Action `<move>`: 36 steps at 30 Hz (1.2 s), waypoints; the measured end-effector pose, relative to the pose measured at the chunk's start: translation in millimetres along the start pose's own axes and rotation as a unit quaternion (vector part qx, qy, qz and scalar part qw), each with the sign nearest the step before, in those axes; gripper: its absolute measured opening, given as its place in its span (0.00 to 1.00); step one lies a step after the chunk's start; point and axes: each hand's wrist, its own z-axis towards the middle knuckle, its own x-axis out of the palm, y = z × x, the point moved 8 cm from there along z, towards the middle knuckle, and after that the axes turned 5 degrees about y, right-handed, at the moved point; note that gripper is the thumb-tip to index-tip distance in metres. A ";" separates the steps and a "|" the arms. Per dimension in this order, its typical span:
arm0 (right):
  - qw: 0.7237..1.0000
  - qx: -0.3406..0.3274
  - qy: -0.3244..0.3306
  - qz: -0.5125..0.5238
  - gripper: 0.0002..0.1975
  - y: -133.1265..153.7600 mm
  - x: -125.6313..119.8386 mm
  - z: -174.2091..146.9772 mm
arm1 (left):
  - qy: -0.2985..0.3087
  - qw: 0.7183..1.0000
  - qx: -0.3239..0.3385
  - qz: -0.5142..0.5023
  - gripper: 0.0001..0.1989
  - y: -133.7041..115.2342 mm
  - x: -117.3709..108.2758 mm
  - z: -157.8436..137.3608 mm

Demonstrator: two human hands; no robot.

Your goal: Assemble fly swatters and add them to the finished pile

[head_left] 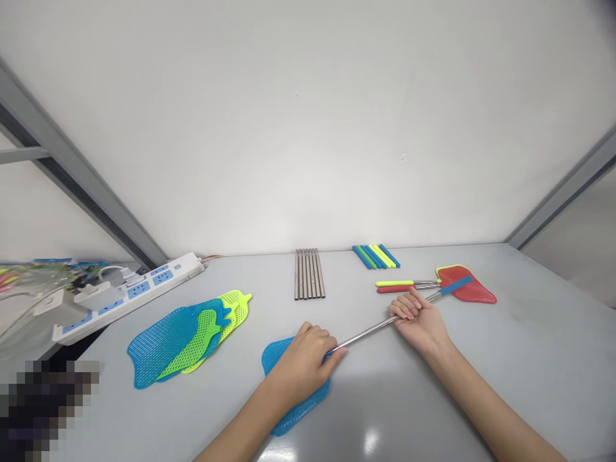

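A blue fly swatter (304, 409) with a metal rod and a blue grip spans the space between my hands, tilted up to the right. My left hand (308, 359) is closed around the neck where the blue paddle meets the rod, covering part of the paddle. Closer to the grip, my right hand (412, 314) wraps its fingers around the rod. Just beyond that hand lie two swatters, with a red paddle (469, 292) on top of a yellow one and a yellow handle (394, 283) beside a red handle (389, 290).
Loose blue, green and yellow swatter paddles (163, 340) overlap at the left. Several metal rods (309, 274) lie side by side near the back wall, with several coloured grips (376, 256) to their right. A white power strip (178, 273) with plugged-in adapters runs along the left edge.
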 end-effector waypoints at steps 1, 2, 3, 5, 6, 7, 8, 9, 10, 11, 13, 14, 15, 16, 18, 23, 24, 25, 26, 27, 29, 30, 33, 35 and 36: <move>1.000 0.001 0.000 0.002 0.18 -0.4 -0.2 0.3 | 0.000 1.000 0.001 0.001 0.19 -0.2 0.1 0.0; 1.000 0.002 0.000 0.003 0.18 -0.9 -0.5 0.5 | -0.001 1.000 0.002 0.001 0.19 -0.6 0.3 0.1; 1.000 0.003 0.000 0.005 0.18 -1.3 -0.8 0.7 | -0.001 1.000 0.003 0.002 0.19 -0.9 0.5 0.1; 1.000 0.004 0.000 0.007 0.18 -1.7 -1.3 0.9 | 0.000 1.000 0.005 0.002 0.19 -1.5 1.3 0.1; 1.000 0.004 0.000 0.007 0.18 -1.6 -1.5 1.0 | 0.001 1.000 0.006 0.002 0.19 -1.8 1.9 0.0; 1.000 0.003 0.001 0.006 0.18 -1.4 -1.6 1.1 | 0.002 1.000 0.007 0.002 0.19 -2.1 2.5 0.0; 1.000 0.002 0.003 0.004 0.18 -1.1 -1.6 1.1 | 0.002 1.000 0.007 0.002 0.19 -2.3 3.0 -0.1; 1.000 0.002 0.005 0.001 0.18 -0.8 -1.6 1.2 | 0.002 1.000 0.008 0.002 0.19 -2.4 3.3 -0.2; 1.000 0.002 0.007 -0.003 0.18 -0.6 -1.5 1.3 | 0.000 1.000 0.008 0.002 0.19 -2.4 3.4 -0.4; 1.000 0.002 0.010 -0.008 0.18 -0.4 -1.3 1.5 | 0.000 1.000 0.008 0.002 0.18 -2.3 3.5 -0.5; 1.000 0.002 0.012 -0.016 0.18 0.1 -1.2 1.7 | 0.000 1.000 0.007 0.001 0.18 -1.9 3.8 -0.8; 1.000 0.001 0.012 -0.019 0.18 0.3 -1.3 1.8 | 0.001 1.000 0.007 0.000 0.18 -1.7 3.9 -0.9; 1.000 0.001 0.011 -0.020 0.18 0.5 -1.4 1.9 | 0.001 1.000 0.007 0.000 0.18 -1.5 4.0 -0.9; 1.000 0.001 0.010 -0.019 0.18 0.5 -1.6 2.1 | 0.001 1.000 0.007 0.000 0.18 -1.3 4.0 -0.8; 1.000 0.003 0.007 -0.015 0.18 0.0 -2.0 2.4 | 0.001 1.000 0.008 -0.001 0.18 -1.1 4.0 -0.4; 1.000 0.004 0.008 -0.013 0.18 -0.5 -2.8 3.8 | 0.001 1.000 0.013 -0.004 0.18 -2.2 4.1 0.9; 1.000 0.004 0.009 -0.013 0.18 -0.3 -3.0 4.1 | 0.001 1.000 0.013 -0.004 0.18 -2.5 4.0 0.9; 1.000 0.004 0.010 -0.013 0.18 0.0 -3.4 4.2 | 0.000 1.000 0.013 -0.005 0.18 -2.7 3.9 0.9; 1.000 0.004 0.009 -0.012 0.18 0.4 -3.8 4.3 | 0.000 1.000 0.012 -0.005 0.18 -2.9 3.7 0.9; 1.000 0.004 0.008 -0.011 0.18 0.8 -4.3 4.4 | -0.002 1.000 0.011 -0.005 0.18 -3.1 3.6 0.9; 1.000 0.004 0.005 -0.008 0.18 1.5 -5.0 4.6 | -0.005 1.000 0.009 -0.006 0.18 -3.1 3.3 0.7; 1.000 0.004 0.004 -0.008 0.18 1.6 -5.2 4.7 | -0.007 1.000 0.008 -0.007 0.18 -3.1 3.1 0.7; 1.000 0.004 0.006 -0.013 0.18 1.5 -4.8 4.9 | -0.009 1.000 0.006 -0.010 0.18 -2.9 3.4 0.6; 1.000 0.002 0.011 -0.027 0.18 1.6 -4.0 4.9 | -0.008 1.000 0.004 -0.010 0.19 -2.4 3.8 0.6; 0.999 0.000 0.015 -0.038 0.18 1.9 -3.5 4.9 | -0.008 1.000 0.003 -0.011 0.19 -2.2 3.9 0.5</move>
